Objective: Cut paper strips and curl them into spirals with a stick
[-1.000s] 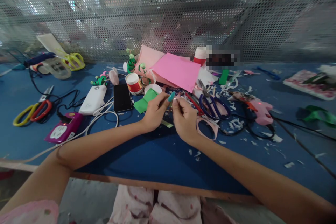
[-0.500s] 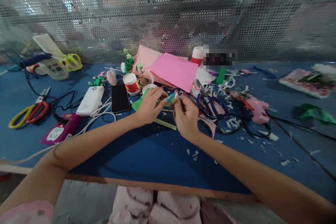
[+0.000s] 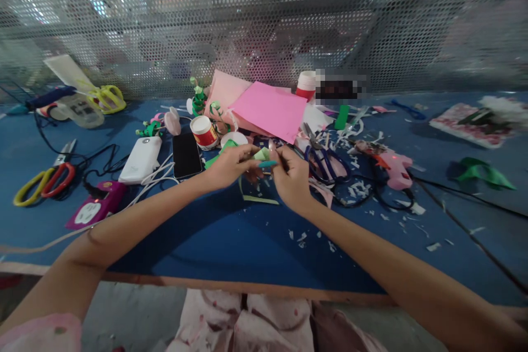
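My left hand point(image 3: 231, 166) pinches a pale green paper strip point(image 3: 262, 154), which looks curled or folded between the fingertips. Facing it, my right hand point(image 3: 292, 176) has thumb and fingers closed at the other side of the same paper. A long teal nail shows on the left thumb and a pale one on the right. Below the fingers, a narrow pale green length of paper point(image 3: 260, 199) shows over the blue table; whether it joins the held piece I cannot tell. Darker green paper point(image 3: 225, 149) lies behind my left hand.
Dark-handled scissors point(image 3: 325, 162) and a pink glue gun point(image 3: 398, 170) lie right, among paper scraps. Pink sheets point(image 3: 272, 110) and a red-white paper cup point(image 3: 204, 132) stand behind. Leftward are a phone point(image 3: 186, 155), a white power bank point(image 3: 142, 159), cables and red-yellow scissors point(image 3: 49, 176).
The fingers have shifted around the pale green paper, and more of it shows between them. The left thumb's teal nail has turned from slanted to nearly level and sits lower.
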`<state>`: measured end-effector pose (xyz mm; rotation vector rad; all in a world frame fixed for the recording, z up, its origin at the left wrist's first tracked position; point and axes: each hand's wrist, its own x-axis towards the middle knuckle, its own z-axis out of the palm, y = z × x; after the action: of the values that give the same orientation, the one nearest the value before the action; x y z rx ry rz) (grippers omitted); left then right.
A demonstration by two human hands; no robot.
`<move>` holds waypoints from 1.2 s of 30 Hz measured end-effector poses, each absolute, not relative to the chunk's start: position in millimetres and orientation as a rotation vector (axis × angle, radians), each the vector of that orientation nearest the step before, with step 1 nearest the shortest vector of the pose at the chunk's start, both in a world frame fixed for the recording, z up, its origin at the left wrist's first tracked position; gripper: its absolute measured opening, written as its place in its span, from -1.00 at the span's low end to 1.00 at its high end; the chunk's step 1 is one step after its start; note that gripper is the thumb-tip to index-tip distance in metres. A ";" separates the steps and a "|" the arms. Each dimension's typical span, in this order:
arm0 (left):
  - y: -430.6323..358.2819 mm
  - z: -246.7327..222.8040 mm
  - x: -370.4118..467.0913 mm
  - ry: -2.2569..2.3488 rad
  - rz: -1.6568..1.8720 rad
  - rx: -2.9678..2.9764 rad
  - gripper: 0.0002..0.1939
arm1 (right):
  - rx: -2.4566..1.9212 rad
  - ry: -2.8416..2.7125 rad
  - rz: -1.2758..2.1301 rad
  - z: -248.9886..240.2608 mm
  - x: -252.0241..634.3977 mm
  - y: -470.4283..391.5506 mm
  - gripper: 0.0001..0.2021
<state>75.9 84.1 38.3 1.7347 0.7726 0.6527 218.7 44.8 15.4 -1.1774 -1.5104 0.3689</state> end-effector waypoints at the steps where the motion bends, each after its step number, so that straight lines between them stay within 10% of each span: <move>1: 84.8 38.0 73.8 0.759 0.618 1.713 -0.80 | -1.175 -1.536 0.364 15.1 218.8 45.3 -0.70; 36: 76.2 30.5 78.1 0.840 0.817 1.606 -0.62 | -1.200 -1.393 0.651 15.9 205.6 37.3 -0.76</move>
<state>78.1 76.2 30.5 1.6062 0.8396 0.8168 205.6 37.3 15.9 -1.2001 -1.3934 0.6507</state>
